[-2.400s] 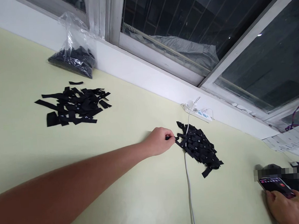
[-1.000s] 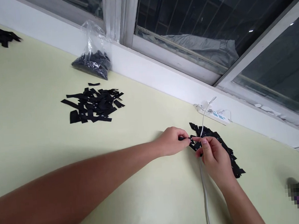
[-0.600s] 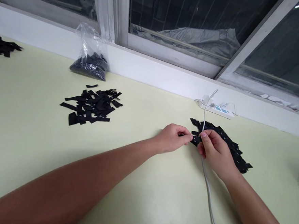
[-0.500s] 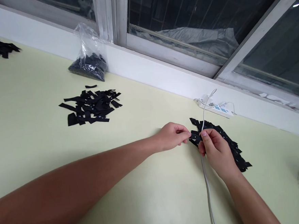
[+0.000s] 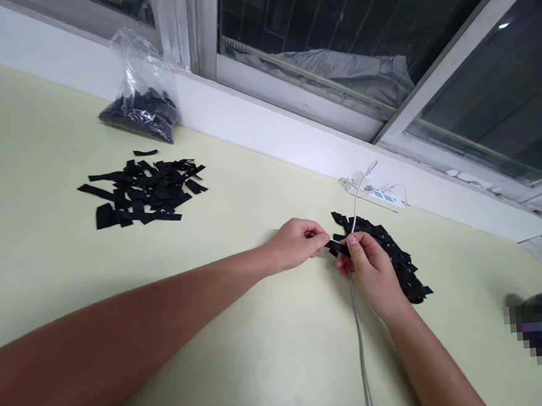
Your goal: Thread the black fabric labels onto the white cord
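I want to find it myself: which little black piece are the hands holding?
Start at the white power strip by the window wall and follow its white cable down to the nearest black heap. At the heap's left edge, the left hand and right hand pinch one black strip between them; unlike its neighbours, it is held in fingers.

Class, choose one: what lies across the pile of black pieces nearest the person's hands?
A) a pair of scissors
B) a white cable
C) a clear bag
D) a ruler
B: a white cable runs from the power strip over the near pile, past the right hand.
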`<state>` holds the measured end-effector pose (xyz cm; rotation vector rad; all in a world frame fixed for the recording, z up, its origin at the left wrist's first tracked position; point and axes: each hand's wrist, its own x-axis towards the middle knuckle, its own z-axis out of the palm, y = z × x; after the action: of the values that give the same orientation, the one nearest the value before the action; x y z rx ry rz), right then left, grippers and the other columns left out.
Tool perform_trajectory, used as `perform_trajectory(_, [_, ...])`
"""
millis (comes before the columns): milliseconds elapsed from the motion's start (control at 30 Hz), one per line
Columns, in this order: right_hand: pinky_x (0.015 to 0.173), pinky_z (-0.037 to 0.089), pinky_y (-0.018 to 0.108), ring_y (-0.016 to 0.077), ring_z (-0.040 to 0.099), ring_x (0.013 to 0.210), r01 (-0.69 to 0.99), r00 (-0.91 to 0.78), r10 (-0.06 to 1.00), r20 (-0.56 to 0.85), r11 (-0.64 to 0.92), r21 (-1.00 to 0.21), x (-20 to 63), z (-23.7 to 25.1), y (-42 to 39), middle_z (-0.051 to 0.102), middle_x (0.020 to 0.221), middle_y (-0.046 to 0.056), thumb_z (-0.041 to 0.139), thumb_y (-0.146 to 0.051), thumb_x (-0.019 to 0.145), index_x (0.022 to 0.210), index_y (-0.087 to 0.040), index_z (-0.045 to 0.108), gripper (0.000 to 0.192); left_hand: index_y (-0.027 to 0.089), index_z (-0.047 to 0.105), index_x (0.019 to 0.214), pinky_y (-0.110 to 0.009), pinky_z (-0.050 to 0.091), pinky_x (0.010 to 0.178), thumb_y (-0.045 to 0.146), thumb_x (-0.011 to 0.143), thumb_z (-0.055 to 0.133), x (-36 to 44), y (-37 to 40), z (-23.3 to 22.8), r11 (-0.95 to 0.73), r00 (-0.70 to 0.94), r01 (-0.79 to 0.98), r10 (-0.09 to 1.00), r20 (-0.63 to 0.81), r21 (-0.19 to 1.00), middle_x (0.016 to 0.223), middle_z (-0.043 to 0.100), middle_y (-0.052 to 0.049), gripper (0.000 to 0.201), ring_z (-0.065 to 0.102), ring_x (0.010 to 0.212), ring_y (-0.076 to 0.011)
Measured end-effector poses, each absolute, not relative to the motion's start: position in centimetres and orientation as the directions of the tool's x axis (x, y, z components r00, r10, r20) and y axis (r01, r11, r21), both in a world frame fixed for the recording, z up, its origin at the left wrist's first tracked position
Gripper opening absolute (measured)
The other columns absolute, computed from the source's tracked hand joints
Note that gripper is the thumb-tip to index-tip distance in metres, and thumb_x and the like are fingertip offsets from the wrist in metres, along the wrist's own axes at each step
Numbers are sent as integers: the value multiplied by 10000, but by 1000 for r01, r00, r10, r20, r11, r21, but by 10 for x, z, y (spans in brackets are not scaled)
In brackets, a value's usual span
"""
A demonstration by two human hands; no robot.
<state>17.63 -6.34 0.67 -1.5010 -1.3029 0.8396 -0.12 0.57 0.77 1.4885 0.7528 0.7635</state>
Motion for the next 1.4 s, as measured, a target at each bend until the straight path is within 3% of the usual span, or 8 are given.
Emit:
perform_trajectory(133, [606, 505, 289, 153, 598, 648, 215, 146, 989, 35, 2, -977, 172, 8, -62, 655, 766, 28, 666, -656, 831, 881, -206, 579, 462, 160, 660, 810, -236, 407, 555, 362, 869, 595, 0, 7, 4, -86, 556, 45, 830, 47, 995, 695, 599, 5, 221, 530, 590, -95])
perform_trajectory(467, [611, 491, 270, 126, 575, 608, 273, 196, 975, 101, 45, -961, 170, 14, -63, 644, 690, 21, 768, -555, 790, 835, -175, 653, 400, 170, 661, 829, -241, 413, 545, 414, 872, 572, 1, 10, -2, -103, 566, 62, 823, 50, 993, 700, 597, -6, 264, 544, 603, -112])
perform_trajectory(633, [630, 512, 264, 112, 603, 613, 245, 227, 967, 114, 56, -968, 170, 12, -63, 667, 751, 8, 813, -485, 771, 909, -186, 632, 376, 173, 661, 830, -247, 426, 555, 423, 873, 573, 2, 11, -4, -118, 571, 64, 819, 61, 991, 722, 625, -14, 269, 530, 585, -108])
perform_trajectory(867, [700, 578, 301, 137, 654, 674, 201, 228, 973, 44, -3, -980, 175, 12, -62, 688, 769, 25, 836, -469, 745, 953, -172, 676, 396, 167, 662, 879, -254, 431, 575, 410, 894, 557, 1, 11, -3, -153, 573, 56, 814, 93, 987, 764, 634, -10, 265, 533, 595, -105])
perform_trajectory(1200, [641, 587, 295, 116, 615, 635, 232, 241, 970, 20, -37, -972, 176, 13, -60, 688, 833, 36, 865, -484, 690, 918, -164, 724, 417, 156, 662, 861, -250, 422, 593, 344, 907, 561, 1, 9, 0, -197, 568, 18, 809, 152, 980, 749, 624, -5, 219, 514, 601, -96])
perform_trajectory(1400, [650, 585, 297, 124, 609, 644, 115, 233, 971, -45, -73, -991, 175, 14, -61, 668, 767, 21, 889, -493, 649, 911, -170, 743, 441, 159, 661, 873, -245, 406, 570, 364, 906, 558, 1, 9, -1, -200, 561, 30, 814, 149, 979, 722, 604, 0, 231, 515, 596, -103])
